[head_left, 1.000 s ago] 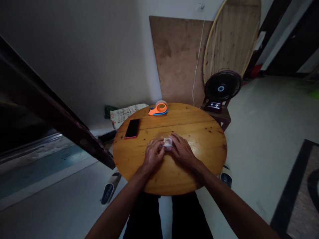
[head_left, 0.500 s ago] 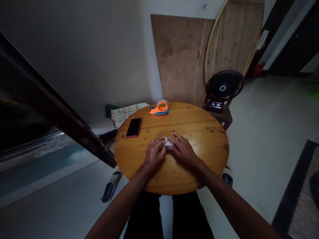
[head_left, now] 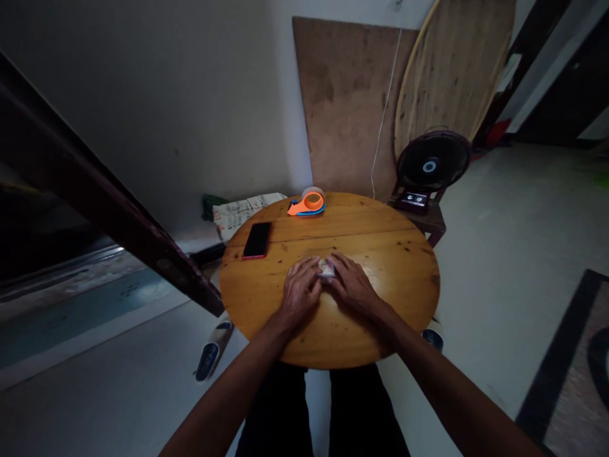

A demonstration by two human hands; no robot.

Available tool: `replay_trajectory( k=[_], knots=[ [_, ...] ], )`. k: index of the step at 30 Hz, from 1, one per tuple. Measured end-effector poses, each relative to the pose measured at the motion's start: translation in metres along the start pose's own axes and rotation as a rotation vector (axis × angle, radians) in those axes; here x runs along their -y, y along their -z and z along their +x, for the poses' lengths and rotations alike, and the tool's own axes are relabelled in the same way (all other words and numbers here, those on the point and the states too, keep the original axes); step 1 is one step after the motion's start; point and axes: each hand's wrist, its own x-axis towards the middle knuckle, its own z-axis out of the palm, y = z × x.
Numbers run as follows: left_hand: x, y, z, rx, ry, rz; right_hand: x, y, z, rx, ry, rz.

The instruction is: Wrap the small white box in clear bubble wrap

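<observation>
Near the middle of the round wooden table (head_left: 304,346), a small whitish stack (head_left: 327,268) with faint coloured print lies between my two hands. It looks like a pack of cards, but it is too small to tell for sure. My left hand (head_left: 302,285) is closed against its left side, fingers curved and thumb toward me. From the right, my right hand (head_left: 351,282) grips the other side with its fingers bent over the edge. Fingers on both sides hide part of the stack.
A phone (head_left: 257,240) with a red edge lies at the table's left. At the far edge sits an orange tape dispenser (head_left: 307,203). Beyond the table's right side, a black fan (head_left: 431,166) stands on a stool (head_left: 432,219). Boards (head_left: 349,101) lean on the wall.
The fingers of my right hand have come down and closed in around the stack. My left fingers lie further along its far side. The view has shifted slightly.
</observation>
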Motion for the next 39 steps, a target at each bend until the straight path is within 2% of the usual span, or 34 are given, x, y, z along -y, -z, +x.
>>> replay_trajectory(
  k=[12,22,28,30,35,39],
  knots=[
    [-0.002,0.003,0.001,0.013,-0.021,0.022,-0.003,-0.001,0.0,-0.032,0.059,-0.015],
    [0.004,0.0,0.001,-0.001,-0.031,0.031,0.0,0.001,-0.002,-0.084,0.053,0.022],
    [0.005,0.003,0.002,0.0,-0.024,0.014,0.003,0.007,-0.004,-0.16,0.009,0.113],
    [0.004,0.004,0.002,0.005,-0.023,0.012,0.003,0.008,-0.004,-0.149,0.013,0.114],
    [0.004,0.004,0.002,0.012,-0.025,0.018,0.002,0.006,-0.004,-0.027,0.056,0.002],
    [0.004,0.003,0.002,0.024,-0.015,0.016,0.002,0.003,-0.003,-0.036,0.069,-0.044]
  ],
)
